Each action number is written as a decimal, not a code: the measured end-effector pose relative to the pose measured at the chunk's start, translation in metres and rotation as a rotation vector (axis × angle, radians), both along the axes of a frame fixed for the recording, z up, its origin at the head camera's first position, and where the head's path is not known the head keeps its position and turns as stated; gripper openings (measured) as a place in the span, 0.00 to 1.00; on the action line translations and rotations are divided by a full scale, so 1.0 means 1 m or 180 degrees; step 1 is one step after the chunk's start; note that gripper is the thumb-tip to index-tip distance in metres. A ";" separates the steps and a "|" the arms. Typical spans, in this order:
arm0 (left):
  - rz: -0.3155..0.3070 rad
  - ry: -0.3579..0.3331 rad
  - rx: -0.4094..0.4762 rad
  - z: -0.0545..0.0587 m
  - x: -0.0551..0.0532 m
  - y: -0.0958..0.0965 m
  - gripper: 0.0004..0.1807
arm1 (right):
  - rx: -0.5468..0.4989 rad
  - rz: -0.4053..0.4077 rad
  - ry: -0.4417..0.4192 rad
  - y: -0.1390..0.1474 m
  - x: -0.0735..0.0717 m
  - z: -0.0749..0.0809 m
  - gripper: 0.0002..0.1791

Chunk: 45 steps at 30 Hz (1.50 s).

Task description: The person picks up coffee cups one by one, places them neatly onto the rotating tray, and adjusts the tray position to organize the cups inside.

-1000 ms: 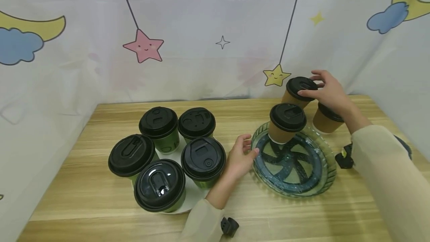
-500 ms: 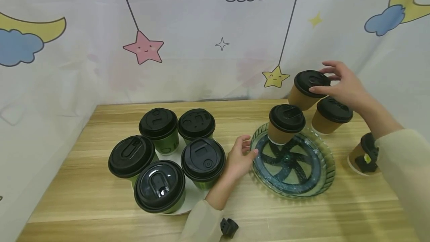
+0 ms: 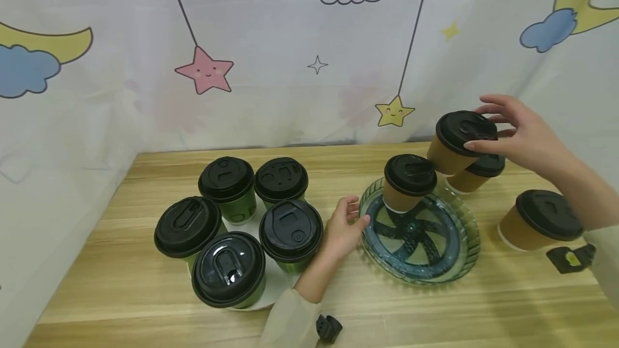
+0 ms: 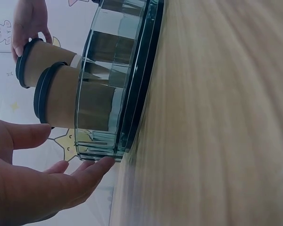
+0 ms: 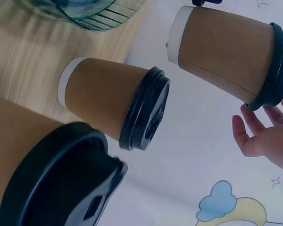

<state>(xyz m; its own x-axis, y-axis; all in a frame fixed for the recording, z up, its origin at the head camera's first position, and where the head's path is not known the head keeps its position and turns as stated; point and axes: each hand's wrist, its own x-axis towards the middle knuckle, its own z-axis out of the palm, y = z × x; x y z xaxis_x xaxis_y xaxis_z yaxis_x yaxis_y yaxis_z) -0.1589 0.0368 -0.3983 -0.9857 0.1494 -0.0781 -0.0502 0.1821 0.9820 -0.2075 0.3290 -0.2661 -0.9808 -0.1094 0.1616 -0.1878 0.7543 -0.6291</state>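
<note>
My right hand (image 3: pixel 529 136) pinches the black lid of a brown paper cup (image 3: pixel 447 157) between thumb and fingers. The cup hangs tilted above the table, behind and right of the dish; its white base shows in the right wrist view. Another brown cup (image 3: pixel 403 197) stands inside the green-tinted glass dish (image 3: pixel 473 243), near its back left. My left hand (image 3: pixel 342 232) is at the dish's left side, thumb spread and fingertips right at the glass wall. In the left wrist view the left fingers (image 4: pixel 92 174) reach out beneath the thumb, holding nothing.
A lidded brown cup (image 3: pixel 466 182), partly hidden by the held one, stands behind the dish; another (image 3: pixel 519 227) stands to its right. Several green cups (image 3: pixel 242 205) with black lids crowd a white round board (image 3: pixel 278 283) at left. A printed cloth (image 3: pixel 271 106) hangs behind the table.
My right hand has carried the held cup to the right and a little nearer, and its forearm has uncovered the cup at far right. The left hand stays by the dish.
</note>
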 end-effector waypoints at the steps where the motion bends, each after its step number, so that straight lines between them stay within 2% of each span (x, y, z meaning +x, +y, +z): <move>1: -0.0001 -0.0006 -0.0004 0.000 0.000 0.000 0.23 | 0.0010 -0.0016 0.0002 0.001 0.002 0.000 0.48; 8: -0.0004 0.0017 -0.0010 0.000 0.000 0.000 0.23 | 0.0171 -0.0181 0.0081 0.011 0.019 -0.004 0.48; 14: -0.0003 0.0017 0.0026 0.000 0.000 -0.001 0.23 | 0.0234 -0.0206 0.0004 0.022 0.034 -0.013 0.49; 18: -0.0008 0.0008 0.0027 0.000 0.000 -0.001 0.22 | 0.0188 -0.0082 0.0025 0.026 0.047 -0.027 0.49; 22: -0.0015 -0.0006 0.0033 -0.001 0.000 -0.001 0.22 | 0.0158 0.0122 0.0177 0.025 0.059 -0.042 0.47; 25: -0.0015 -0.0008 0.0061 -0.001 -0.001 -0.001 0.21 | 0.0072 0.0294 0.0250 0.017 0.068 -0.047 0.46; 34: -0.0003 0.0014 0.0060 -0.001 -0.002 -0.001 0.19 | -0.0134 0.0821 0.0142 -0.025 0.084 -0.054 0.46; 38: -0.0002 0.0015 0.0082 -0.001 -0.002 -0.002 0.18 | -0.0182 0.0955 0.0152 -0.044 0.085 -0.059 0.45; 45: 0.0005 -0.0034 0.0160 -0.002 -0.002 -0.002 0.17 | -0.0166 0.0989 0.0299 -0.072 0.079 -0.068 0.44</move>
